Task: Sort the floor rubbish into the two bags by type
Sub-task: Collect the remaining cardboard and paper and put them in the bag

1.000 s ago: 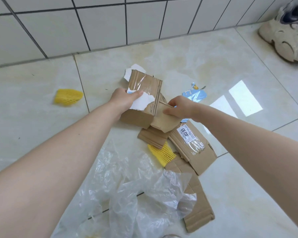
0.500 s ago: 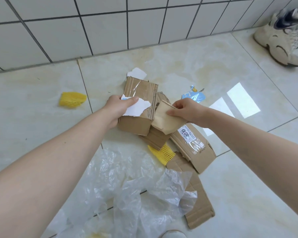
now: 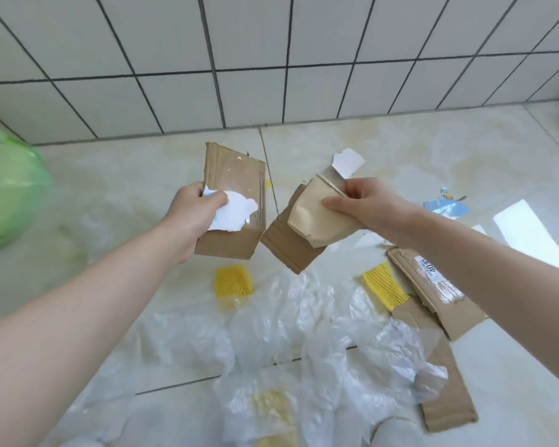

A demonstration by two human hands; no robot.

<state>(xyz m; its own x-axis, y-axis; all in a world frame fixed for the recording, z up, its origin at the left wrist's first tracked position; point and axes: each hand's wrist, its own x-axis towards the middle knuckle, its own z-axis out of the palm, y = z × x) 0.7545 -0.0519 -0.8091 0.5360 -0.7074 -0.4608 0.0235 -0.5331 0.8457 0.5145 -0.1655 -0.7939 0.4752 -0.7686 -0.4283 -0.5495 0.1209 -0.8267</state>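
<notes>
Above a littered tile floor point(image 3: 400, 150), the left hand point(image 3: 192, 211) grips a taped brown cardboard flap point(image 3: 233, 188) with torn white paper point(image 3: 234, 211); the right hand point(image 3: 365, 201) pinches folded brown cardboard pieces point(image 3: 307, 227), beside it but apart.

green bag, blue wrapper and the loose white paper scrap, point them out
green bag point(image 3: 10, 188), head view, its bulging side
blue wrapper point(image 3: 446, 206), head view, its middle
white paper scrap point(image 3: 347, 162), head view, its middle
</notes>
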